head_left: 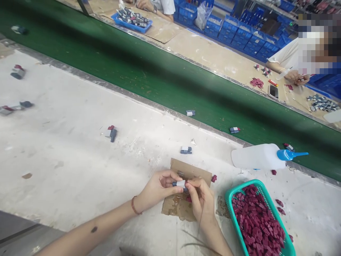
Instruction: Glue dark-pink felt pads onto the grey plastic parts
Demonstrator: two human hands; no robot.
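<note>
My left hand [157,188] pinches a small grey and dark-blue plastic part [180,184] between thumb and fingers. The fingertips of my right hand [204,201] are closed at that part's right end, on a small dark-red piece [186,184] that is mostly covered. Both hands are above a torn, stained sheet of brown cardboard [170,208]. Another bit of dark red shows under the right fingers. Right of my right hand, a green plastic basket [229,206] holds many dark-red pieces [258,220].
A white squeeze bottle [255,156] with a blue nozzle lies behind the basket. Assembled parts [111,133] are scattered over the white table [80,153]. Beyond runs a green conveyor belt [149,78] carrying several parts. Two people sit across it, near a blue tray [144,29].
</note>
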